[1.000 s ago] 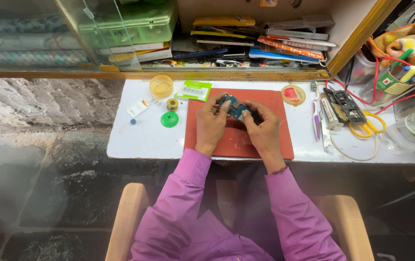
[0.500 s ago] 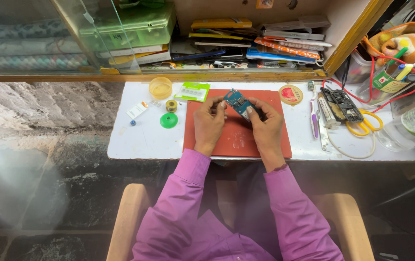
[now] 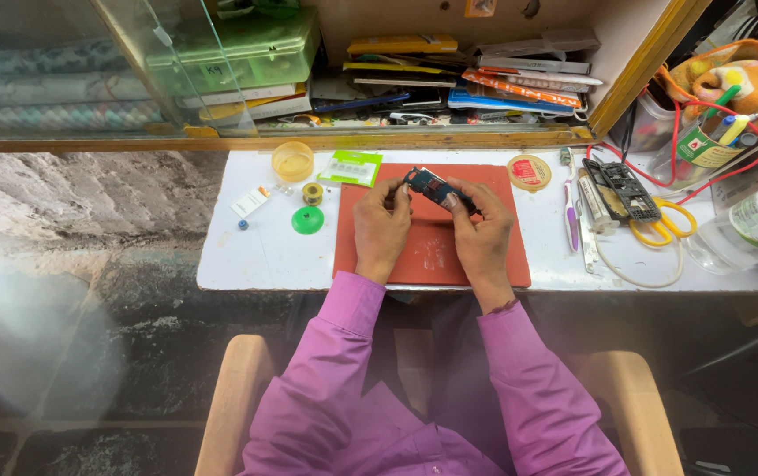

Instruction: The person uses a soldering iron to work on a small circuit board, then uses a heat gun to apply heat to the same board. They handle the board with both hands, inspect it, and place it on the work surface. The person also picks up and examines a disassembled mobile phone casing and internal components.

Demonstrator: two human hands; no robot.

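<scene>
Under my grip lies the white rectangular work surface [image 3: 246,256], and on it the flat red-orange rubber mat [image 3: 432,256], directly beneath both hands. Beyond the grip, past the wooden ledge, a recessed shelf [image 3: 449,84] holds stacked flat boxes and papers. Off to the right of the grip sit yellow-handled scissors [image 3: 661,234], a dark open phone frame [image 3: 621,187] and a round yellow tin with a red middle [image 3: 529,172]. To the left are a translucent yellow round cup [image 3: 292,160], a flat green disc [image 3: 307,219] and a small roll of yellowish tape [image 3: 312,192].

My left hand [image 3: 380,231] and right hand [image 3: 483,238] pinch the small dark blue-green circuit board [image 3: 436,188] between fingertips, each hand narrow and closed on one end, the board raised just above the far edge of the mat and tilted.

As I judge it, the hold is on the tips only, so the board could slip and drop onto the mat, or skid off toward the tin. Squeezing harder to prevent that could flex the thin board or press on its components. The small loose parts to the left lie near the surface's edge, and a stray sleeve could knock them off.
</scene>
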